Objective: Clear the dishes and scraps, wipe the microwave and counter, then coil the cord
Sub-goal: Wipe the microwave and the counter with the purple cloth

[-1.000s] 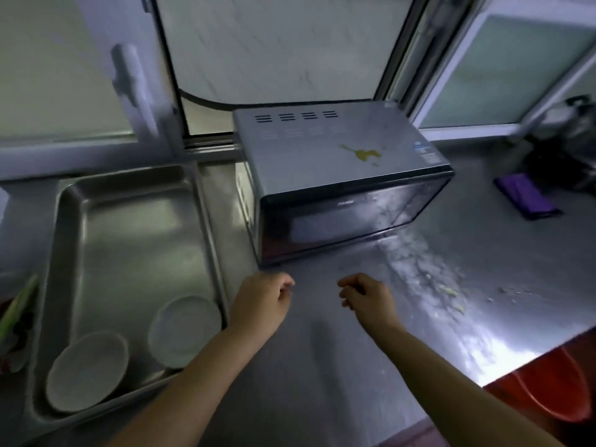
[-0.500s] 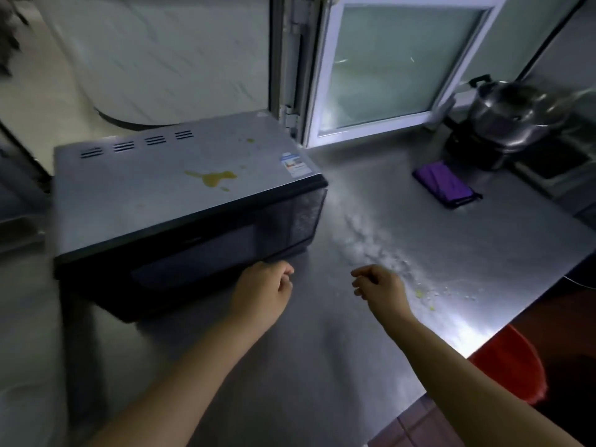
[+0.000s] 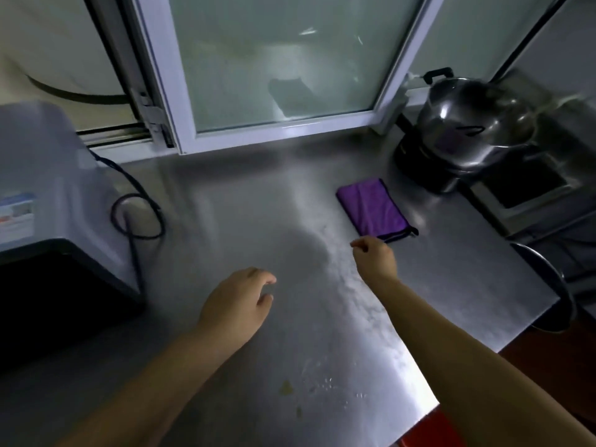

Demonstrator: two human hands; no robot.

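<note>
The steel counter (image 3: 245, 208) carries the microwave (image 3: 48, 195) at its left edge; only the microwave's right end is in frame, the rest cut off. A black cord (image 3: 137, 201) leaves its rear corner and lies in a loose loop on the counter just beside it. A folded purple cloth (image 3: 374, 209) lies flat toward the right rear. Behind the cloth stands a metal pot (image 3: 474, 130), blurred. A dark round pan rim (image 3: 548, 285) projects past the counter's right edge. A frosted window (image 3: 277, 59) closes off the rear.

The left hand (image 3: 237, 306) hovers over the counter centre, fingers loosely curled, holding nothing. The right hand (image 3: 375, 256) is loosely curled and empty, its fingertips just short of the cloth's near corner. Nothing lies between that hand and the cloth.

Small yellowish scraps (image 3: 285, 387) and pale smears lie near the front edge, too blurred to identify. A red object (image 3: 429, 429) below the counter edge is mostly hidden.
</note>
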